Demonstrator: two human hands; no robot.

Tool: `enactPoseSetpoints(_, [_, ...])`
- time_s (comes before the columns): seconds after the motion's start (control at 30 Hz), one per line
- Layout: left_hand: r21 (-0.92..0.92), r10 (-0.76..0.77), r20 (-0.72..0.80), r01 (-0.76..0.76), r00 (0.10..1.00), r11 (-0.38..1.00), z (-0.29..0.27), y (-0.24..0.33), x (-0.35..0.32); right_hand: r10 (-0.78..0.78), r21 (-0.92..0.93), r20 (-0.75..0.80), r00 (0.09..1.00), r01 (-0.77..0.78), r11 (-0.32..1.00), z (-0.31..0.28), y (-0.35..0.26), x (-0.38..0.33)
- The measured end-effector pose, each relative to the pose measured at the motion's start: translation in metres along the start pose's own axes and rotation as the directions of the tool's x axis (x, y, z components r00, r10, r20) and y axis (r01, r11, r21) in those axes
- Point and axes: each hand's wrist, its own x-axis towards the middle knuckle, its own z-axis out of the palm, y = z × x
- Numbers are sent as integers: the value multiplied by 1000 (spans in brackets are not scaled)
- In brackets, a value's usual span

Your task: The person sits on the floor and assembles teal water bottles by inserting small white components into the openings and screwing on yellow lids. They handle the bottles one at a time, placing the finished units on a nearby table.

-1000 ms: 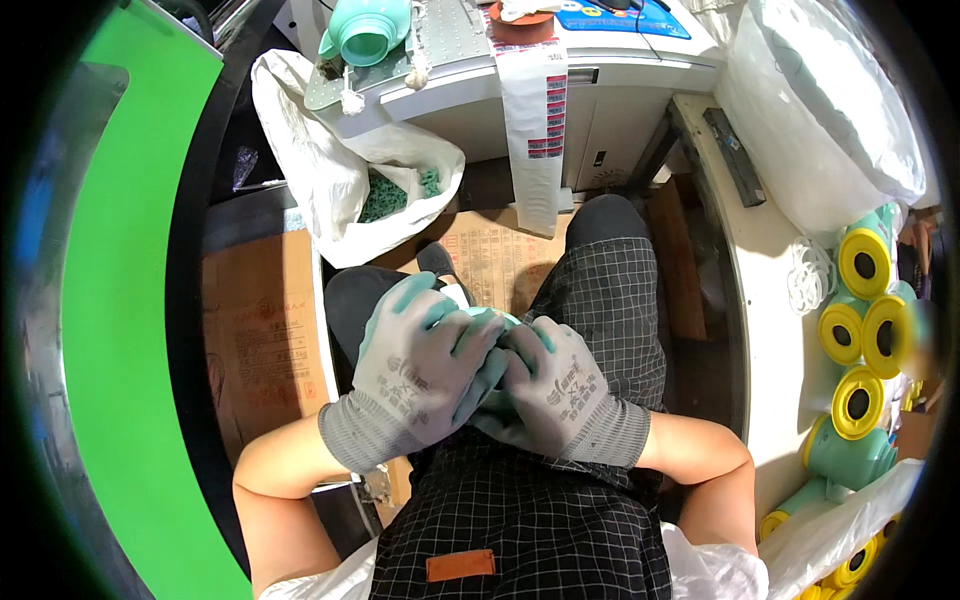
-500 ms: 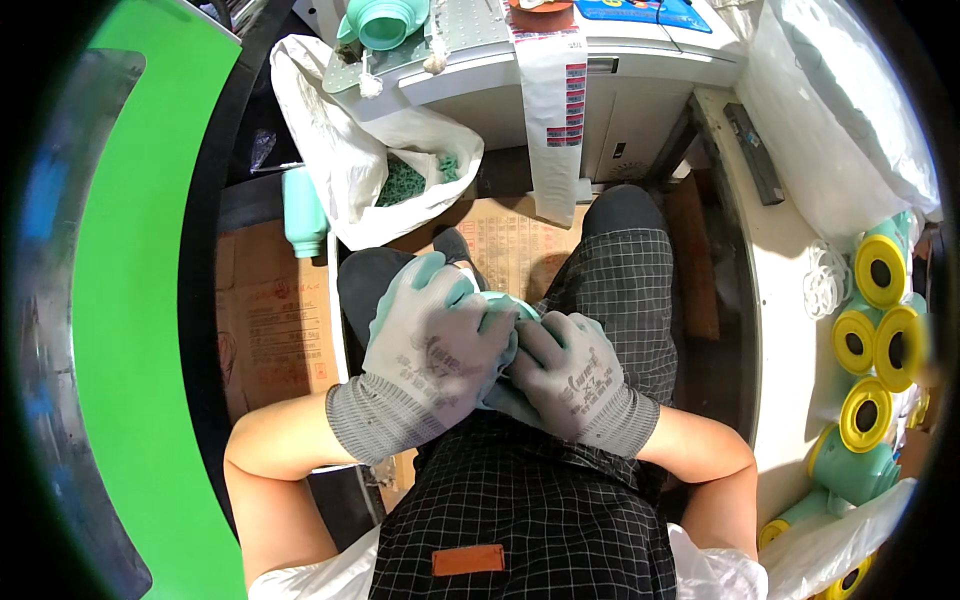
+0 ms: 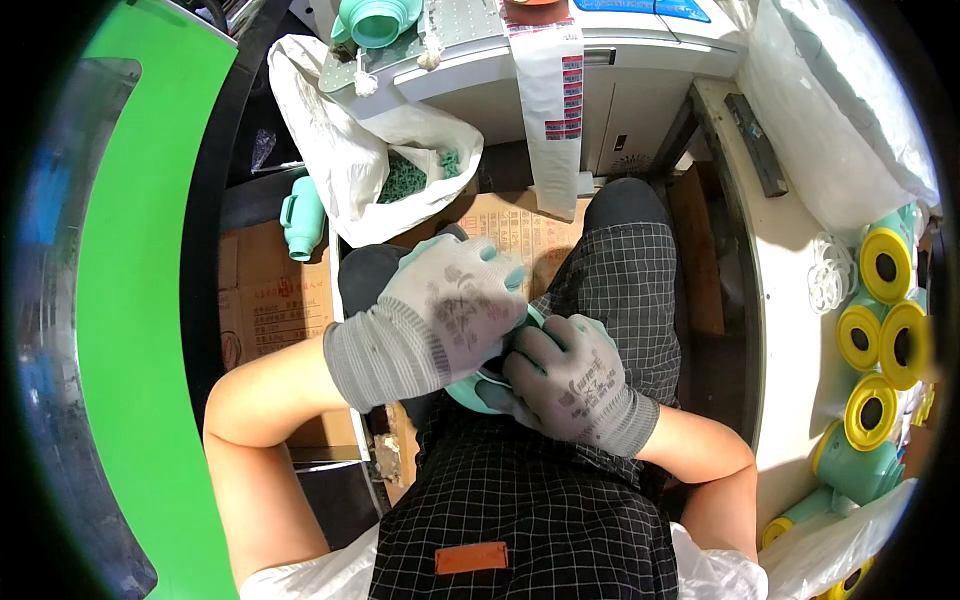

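Note:
A teal plastic container (image 3: 468, 394) with a dark round opening is held over my lap, mostly covered by my hands. My left hand (image 3: 455, 295), in a grey glove with teal fingertips, reaches over its top from the left, fingers curled at the opening. From the right, my right hand (image 3: 570, 375), gloved alike, grips the rim with bent fingers, the thumb low against the near side. What the fingertips press inside the opening is hidden. A teal bottle with a handle (image 3: 303, 218) is at the left, above a cardboard box (image 3: 275, 300).
A white bag (image 3: 325, 140) of green scraps sits ahead on the left. A label strip (image 3: 550, 130) hangs off the grey machine cabinet (image 3: 640, 110). On the right-hand bench (image 3: 790, 400) lie white rings (image 3: 830, 275) and several teal containers with yellow rims (image 3: 870, 410). A green panel (image 3: 150, 300) stands left.
My left hand has shifted slightly right and turned over the container, whose dark opening and near side now show. The bottle at the left has turned, bringing its handle into view.

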Motion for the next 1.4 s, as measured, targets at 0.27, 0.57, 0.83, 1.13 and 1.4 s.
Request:
enactPoseSetpoints(0.27, [-608,13,-477,-340,879,717,32,-29,13,35,74,-75,997,-30,997,-9,8,-32])
enactPoseSetpoints(0.57, [-521,-96,-562,-262,821,812,87,30,37,836,554,210,507,-766,325,-40,-7,-115])
enactPoseSetpoints(0.83, [-927,-851,-325,-318,412,200,95,-137,190,865,779,-445,232,-376,501,-55,39,-161])
enactPoseSetpoints(1.13, [-974,-606,-185,-226,774,8,163,-157,251,677,341,-657,330,-671,658,-33,50,-169])
enactPoseSetpoints(1.4, [-788,-760,-614,-219,214,575,110,-87,209,718,497,-606,343,-541,678,-27,52,-169])
